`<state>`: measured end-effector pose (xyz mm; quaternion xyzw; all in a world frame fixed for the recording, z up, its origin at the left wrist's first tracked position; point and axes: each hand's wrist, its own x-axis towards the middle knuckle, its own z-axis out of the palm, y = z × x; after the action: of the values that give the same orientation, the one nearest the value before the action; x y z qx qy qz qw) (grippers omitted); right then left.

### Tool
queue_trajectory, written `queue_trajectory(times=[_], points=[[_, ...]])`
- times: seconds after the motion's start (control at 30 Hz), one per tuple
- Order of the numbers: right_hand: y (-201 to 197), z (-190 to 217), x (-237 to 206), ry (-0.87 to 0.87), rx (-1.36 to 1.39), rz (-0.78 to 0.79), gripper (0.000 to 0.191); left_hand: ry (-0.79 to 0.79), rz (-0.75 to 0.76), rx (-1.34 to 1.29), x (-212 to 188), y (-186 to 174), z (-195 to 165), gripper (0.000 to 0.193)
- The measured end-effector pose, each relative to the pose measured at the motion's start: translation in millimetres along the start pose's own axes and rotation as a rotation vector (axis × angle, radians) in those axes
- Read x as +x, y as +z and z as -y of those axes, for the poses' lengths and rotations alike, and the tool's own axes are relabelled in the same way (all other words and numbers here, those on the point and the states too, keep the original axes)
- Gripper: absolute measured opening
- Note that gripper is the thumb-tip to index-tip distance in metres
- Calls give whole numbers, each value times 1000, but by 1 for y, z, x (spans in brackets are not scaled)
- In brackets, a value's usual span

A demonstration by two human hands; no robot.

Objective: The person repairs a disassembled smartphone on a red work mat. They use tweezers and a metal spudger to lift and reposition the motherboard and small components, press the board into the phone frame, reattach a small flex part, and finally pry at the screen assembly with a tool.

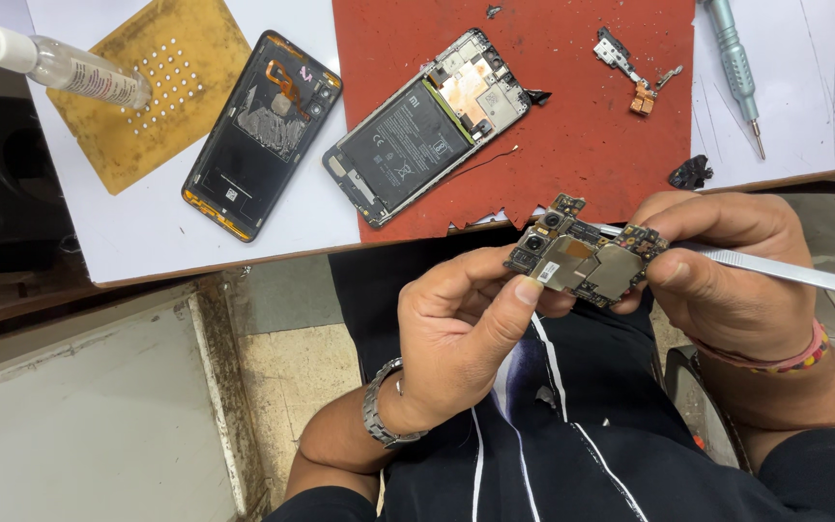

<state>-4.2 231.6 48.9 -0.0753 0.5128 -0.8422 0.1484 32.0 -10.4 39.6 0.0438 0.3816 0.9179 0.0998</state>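
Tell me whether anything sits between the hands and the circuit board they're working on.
Nothing visible does. The left hand grips the circuit board directly by its near edge, and the right hand pinches its other end while holding metal tweezers beside it.

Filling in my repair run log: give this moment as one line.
left hand: holds circuit board | right hand: grips tweezers at board | opened phone, back cover on table

Both hands, left hand (461, 333) and right hand (727, 275), meet with fingers pinched.
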Motion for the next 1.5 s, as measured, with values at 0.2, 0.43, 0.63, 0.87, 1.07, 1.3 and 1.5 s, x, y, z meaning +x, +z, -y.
queue_trajectory(times=[0.2,0.43,0.63,0.87,1.07,1.3,1.5], points=[[5,2,7,16,-157,-43,17,30,-4,98,13,5,-12,62],[4,3,6,-12,-234,-20,16,-57,-56,170,17,13,-12,52],[6,7,2,-10,-198,-1,14,-55,-29,207,14,15,-16,47],[15,13,-1,53,-241,19,13,14,-23,179,16,15,-19,56],[27,19,-7,124,-349,16,17,5,-47,194,25,14,-21,44],[28,22,-6,90,-397,71,21,10,-33,287,20,20,-25,41],[26,23,-7,125,-359,104,19,53,-18,329,13,20,-25,38]])
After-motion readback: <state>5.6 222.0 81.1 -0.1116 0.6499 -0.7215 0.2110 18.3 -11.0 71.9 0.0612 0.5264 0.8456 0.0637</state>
